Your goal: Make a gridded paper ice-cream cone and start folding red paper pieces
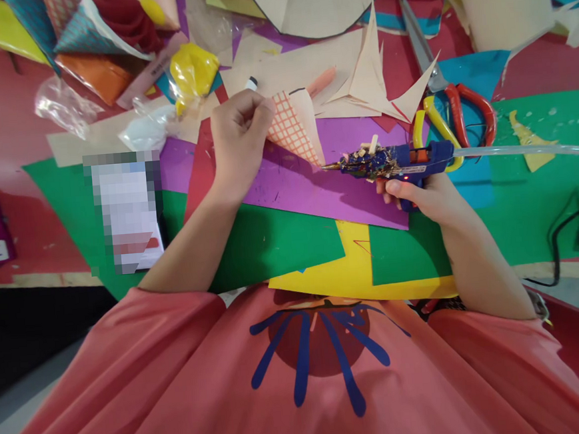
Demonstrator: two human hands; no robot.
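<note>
Between the thumb and fingers of my left hand [244,137] is the upper left edge of a small paper cone [293,126] with an orange grid pattern, its point aimed down and right. My right hand [421,196] is wrapped round the handle of a blue hot glue gun [400,159] with a small red light. The gun's nozzle points left and is at the cone's lower tip; whether they touch is hard to tell. Dried glue and scraps cover the front of the gun, and a long clear glue stick [525,150] runs out of its back.
Scissors with red handles [454,107] and a yellow-handled tool [435,122] lie just beyond the gun. Cut beige paper [363,71] and balloons in plastic [192,71] lie at the back. A phone [128,209] is at the left, a black cord [555,243] at the right.
</note>
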